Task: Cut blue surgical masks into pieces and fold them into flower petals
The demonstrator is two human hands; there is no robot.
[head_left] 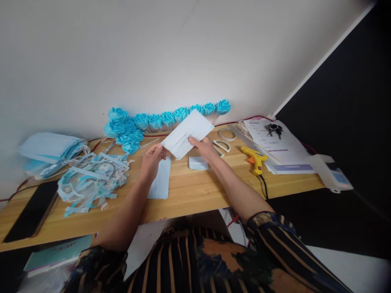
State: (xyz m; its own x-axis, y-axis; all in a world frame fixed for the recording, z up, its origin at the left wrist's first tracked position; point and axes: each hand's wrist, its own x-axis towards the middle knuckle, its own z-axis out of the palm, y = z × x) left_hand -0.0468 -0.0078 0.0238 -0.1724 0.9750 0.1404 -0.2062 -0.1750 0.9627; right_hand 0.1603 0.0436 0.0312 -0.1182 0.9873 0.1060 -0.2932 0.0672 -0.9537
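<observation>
A pale, flat face mask (187, 132) with no ear loops showing is held up at a slant above the desk. My left hand (152, 158) pinches its lower left corner. At its lower right side my right hand (205, 148) grips the mask, thumb across its face and fingers hidden behind. Beneath my left hand lies another light blue piece (161, 179) flat on the wood. A smaller folded blue piece (198, 163) rests below my right hand. Scissors with pale handles (224, 146) lie just right of that hand, their blades hidden.
Blue flowers (168, 118) line the wall. To the left are a mask stack (49, 148), a heap of cut strips (94, 179) and a phone (30, 211). On the right lie a tape roll (227, 134), yellow glue gun (256, 159), papers (287, 150), keys (274, 129) and a clear container (331, 173).
</observation>
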